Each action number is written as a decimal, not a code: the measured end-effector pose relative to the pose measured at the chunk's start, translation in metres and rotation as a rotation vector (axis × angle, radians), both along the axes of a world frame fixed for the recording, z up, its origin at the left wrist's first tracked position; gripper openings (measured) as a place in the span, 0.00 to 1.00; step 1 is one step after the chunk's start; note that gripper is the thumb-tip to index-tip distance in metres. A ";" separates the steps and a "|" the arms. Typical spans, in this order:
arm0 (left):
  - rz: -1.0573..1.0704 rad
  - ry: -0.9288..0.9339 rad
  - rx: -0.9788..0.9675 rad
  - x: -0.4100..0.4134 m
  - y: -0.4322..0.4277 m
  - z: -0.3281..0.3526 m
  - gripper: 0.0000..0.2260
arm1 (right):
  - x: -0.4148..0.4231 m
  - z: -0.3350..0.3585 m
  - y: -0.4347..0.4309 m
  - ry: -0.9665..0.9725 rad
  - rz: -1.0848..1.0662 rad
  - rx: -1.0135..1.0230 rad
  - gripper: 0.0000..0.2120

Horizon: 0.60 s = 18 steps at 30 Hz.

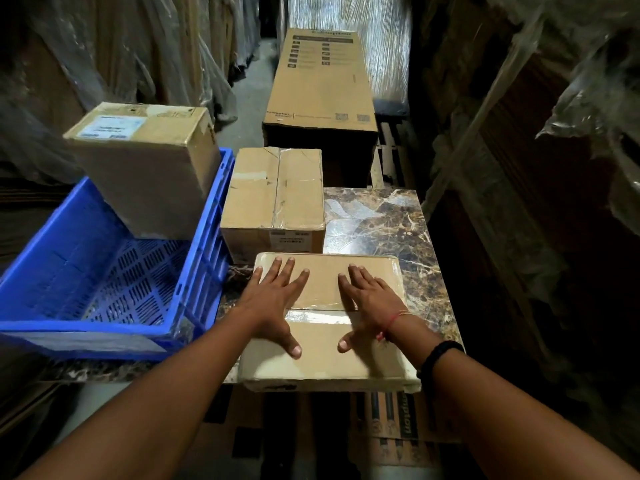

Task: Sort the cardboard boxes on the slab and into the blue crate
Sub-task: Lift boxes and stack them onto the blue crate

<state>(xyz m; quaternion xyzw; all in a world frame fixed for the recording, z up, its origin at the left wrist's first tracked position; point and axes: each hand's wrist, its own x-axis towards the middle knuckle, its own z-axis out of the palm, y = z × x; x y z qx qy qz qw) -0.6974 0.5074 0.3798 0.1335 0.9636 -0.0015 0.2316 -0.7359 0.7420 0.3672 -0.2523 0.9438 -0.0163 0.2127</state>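
Item 1, flat box point(322, 362): lies at the near edge of the slab point(381, 220), under both palms; left hand point(273, 303) and right hand point(370, 303) rest flat on its lid, fingers point(286, 271) straight and spread, thumbs splayed toward each other, gripping nothing; judged a press to steady or slide it, not a lift.
Item 2, taped box point(277, 195): on the slab just beyond the left fingertips, just beside the flat box.
Item 3, labelled box point(149, 174): left of the left fingers, tilted in the crate point(86, 330); whether it leans on the far wall is unclear.
Item 4, long box point(322, 84): well beyond all fingertips, past the slab's far edge.
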 end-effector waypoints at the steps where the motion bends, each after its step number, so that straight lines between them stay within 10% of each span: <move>1: 0.000 0.006 -0.003 0.000 0.001 0.002 0.68 | 0.000 0.002 0.000 -0.004 0.003 -0.009 0.64; 18: -0.086 -0.012 0.068 0.028 -0.049 -0.002 0.64 | 0.042 0.009 0.056 0.017 0.004 -0.084 0.69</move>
